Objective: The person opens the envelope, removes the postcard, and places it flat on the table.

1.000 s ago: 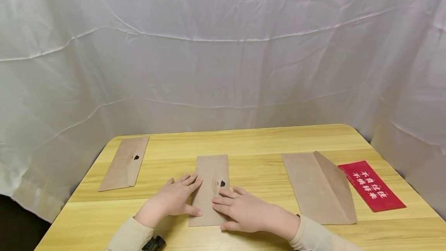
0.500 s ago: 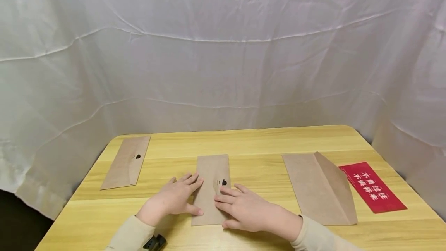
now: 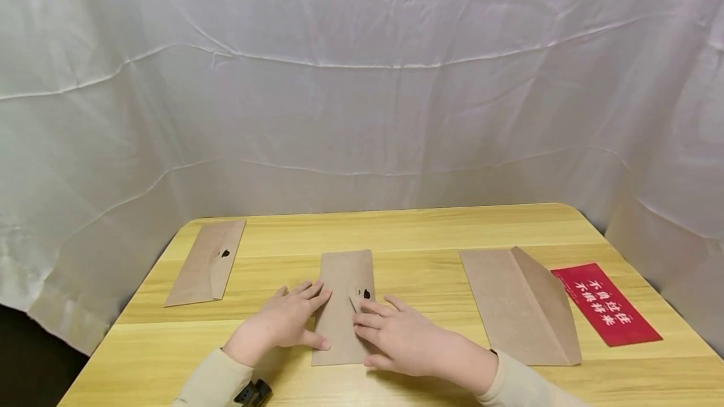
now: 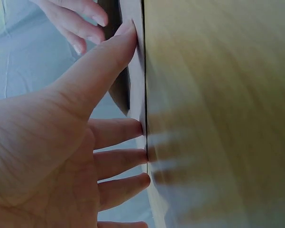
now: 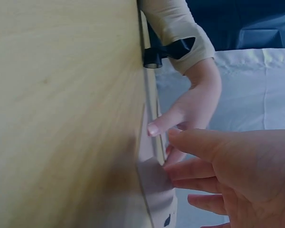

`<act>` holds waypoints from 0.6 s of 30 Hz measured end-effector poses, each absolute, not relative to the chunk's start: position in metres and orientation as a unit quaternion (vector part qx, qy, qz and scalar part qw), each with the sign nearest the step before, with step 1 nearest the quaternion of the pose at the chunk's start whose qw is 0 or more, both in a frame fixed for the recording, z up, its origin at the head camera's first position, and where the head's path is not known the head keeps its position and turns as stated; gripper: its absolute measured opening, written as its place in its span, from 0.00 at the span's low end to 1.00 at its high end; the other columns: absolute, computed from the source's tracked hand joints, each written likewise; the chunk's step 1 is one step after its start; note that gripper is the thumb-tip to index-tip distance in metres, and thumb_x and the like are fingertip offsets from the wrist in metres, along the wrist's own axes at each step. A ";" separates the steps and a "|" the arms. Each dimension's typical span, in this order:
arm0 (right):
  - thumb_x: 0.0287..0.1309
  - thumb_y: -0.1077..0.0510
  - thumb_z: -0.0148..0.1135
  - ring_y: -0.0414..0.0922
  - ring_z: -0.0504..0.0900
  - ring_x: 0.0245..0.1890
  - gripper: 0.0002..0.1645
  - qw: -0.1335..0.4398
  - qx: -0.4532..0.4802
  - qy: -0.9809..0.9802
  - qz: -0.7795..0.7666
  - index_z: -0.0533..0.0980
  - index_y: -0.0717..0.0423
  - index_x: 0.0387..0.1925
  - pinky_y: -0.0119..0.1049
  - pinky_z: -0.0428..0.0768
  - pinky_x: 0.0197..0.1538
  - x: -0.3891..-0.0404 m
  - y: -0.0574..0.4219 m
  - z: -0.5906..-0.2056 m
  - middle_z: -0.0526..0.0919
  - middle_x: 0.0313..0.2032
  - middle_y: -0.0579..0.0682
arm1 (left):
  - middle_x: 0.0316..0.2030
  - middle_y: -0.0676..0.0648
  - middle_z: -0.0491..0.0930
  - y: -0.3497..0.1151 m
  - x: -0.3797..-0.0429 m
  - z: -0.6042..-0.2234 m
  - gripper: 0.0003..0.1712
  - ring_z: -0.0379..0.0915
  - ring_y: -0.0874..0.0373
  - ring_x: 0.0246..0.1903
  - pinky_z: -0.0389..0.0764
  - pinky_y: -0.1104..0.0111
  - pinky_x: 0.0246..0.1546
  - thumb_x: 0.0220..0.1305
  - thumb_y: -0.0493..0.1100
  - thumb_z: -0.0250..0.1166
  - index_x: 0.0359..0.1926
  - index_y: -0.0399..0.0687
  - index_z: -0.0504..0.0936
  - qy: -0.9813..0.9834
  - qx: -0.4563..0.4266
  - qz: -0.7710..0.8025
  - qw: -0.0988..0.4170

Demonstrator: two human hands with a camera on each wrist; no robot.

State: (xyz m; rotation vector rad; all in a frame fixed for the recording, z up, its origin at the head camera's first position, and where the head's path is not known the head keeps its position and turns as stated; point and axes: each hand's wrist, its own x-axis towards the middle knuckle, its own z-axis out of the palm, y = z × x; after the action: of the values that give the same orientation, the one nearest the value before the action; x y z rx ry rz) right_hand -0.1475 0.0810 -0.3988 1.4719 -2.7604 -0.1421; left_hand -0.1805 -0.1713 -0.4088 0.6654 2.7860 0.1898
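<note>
In the head view a brown paper envelope (image 3: 342, 325) lies upright at the table's middle, its flap (image 3: 359, 294) bearing a small black hat print. My left hand (image 3: 283, 319) rests with spread, straight fingers on its left edge, thumb near the bottom. At the right edge, my right hand (image 3: 404, 338) touches the flap with its fingertips, fingers extended. The flap stands slightly raised from the body, as the left wrist view also shows. Part of the flap is hidden under the right hand.
A second brown envelope (image 3: 206, 262) with its flap down lies at the far left. To the right is one with its flap open (image 3: 515, 306), overlapping or adjoining a red card (image 3: 608, 303) with white characters. A pale curtain (image 3: 362, 112) surrounds the wooden table (image 3: 418, 231).
My right fingers have slid slightly right and the middle envelope's flap edge has lifted a little. My left hand stays in place on the envelope.
</note>
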 end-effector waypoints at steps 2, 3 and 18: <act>0.67 0.35 0.49 0.46 0.61 0.74 0.33 0.004 0.464 -0.885 -0.048 0.72 0.47 0.65 0.56 0.67 0.68 -0.147 0.082 -0.395 0.70 0.68 0.42 | 0.74 0.44 0.57 -0.171 -0.181 -0.409 0.57 0.52 0.43 0.74 0.56 0.37 0.68 0.45 0.72 0.68 0.72 0.51 0.63 0.961 0.230 0.064 0.136; 0.67 0.35 0.49 0.46 0.61 0.74 0.33 0.003 0.460 -0.887 -0.048 0.72 0.48 0.65 0.56 0.67 0.69 -0.147 0.082 -0.393 0.70 0.68 0.43 | 0.74 0.44 0.57 -0.171 -0.181 -0.409 0.57 0.52 0.43 0.74 0.56 0.37 0.68 0.46 0.72 0.68 0.72 0.51 0.63 0.961 0.231 0.064 0.137; 0.64 0.38 0.56 0.54 0.63 0.72 0.34 0.025 0.374 -0.927 -0.018 0.74 0.55 0.62 0.60 0.63 0.70 -0.162 0.100 -0.383 0.72 0.67 0.50 | 0.74 0.43 0.57 -0.171 -0.178 -0.406 0.56 0.52 0.42 0.74 0.55 0.36 0.68 0.47 0.70 0.69 0.72 0.50 0.63 0.960 0.236 0.071 0.134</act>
State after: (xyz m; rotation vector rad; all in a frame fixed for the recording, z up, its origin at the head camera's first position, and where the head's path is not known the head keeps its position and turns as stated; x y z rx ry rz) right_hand -0.1617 0.1000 -0.3834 1.1572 -2.8668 -0.0552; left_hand -0.1782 -0.1711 -0.4057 0.6855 2.7819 0.2055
